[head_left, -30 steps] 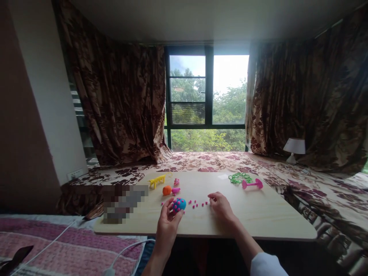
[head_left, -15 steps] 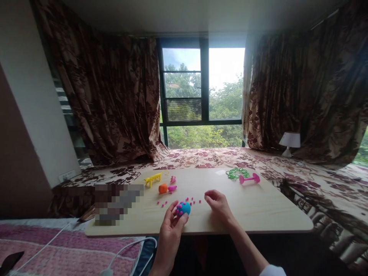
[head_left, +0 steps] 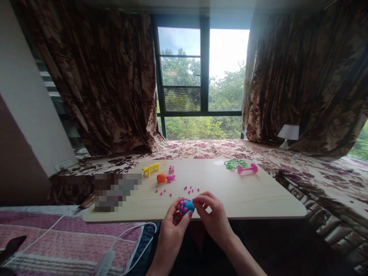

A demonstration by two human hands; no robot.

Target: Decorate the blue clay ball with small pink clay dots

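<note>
My left hand (head_left: 174, 227) is closed around a blue clay-like ball (head_left: 189, 205) dotted with small pink bits, mostly on its left and upper side. Thumb and fingertips of my right hand (head_left: 214, 216) are pinched together at the ball's right edge. Whatever they hold there, if anything, is too small to make out. Several loose pink bits (head_left: 192, 191) lie on the table just beyond the ball. More of them are scattered to the left, in front of an orange lump (head_left: 161, 177) and a pink lump (head_left: 170, 177).
On the pale table (head_left: 253, 199) stand a yellow animal-like figure (head_left: 151, 168) and a small pink figure (head_left: 171, 168). At the back right are a green looped string (head_left: 231, 164) and a pink dumbbell-shaped piece (head_left: 247, 169). A blurred patch covers the left side. A power strip (head_left: 105, 262) lies at lower left.
My right hand has come left and down from above the table to the ball. The ball, in my left hand, is now at the table's near edge. The camera view has tilted down.
</note>
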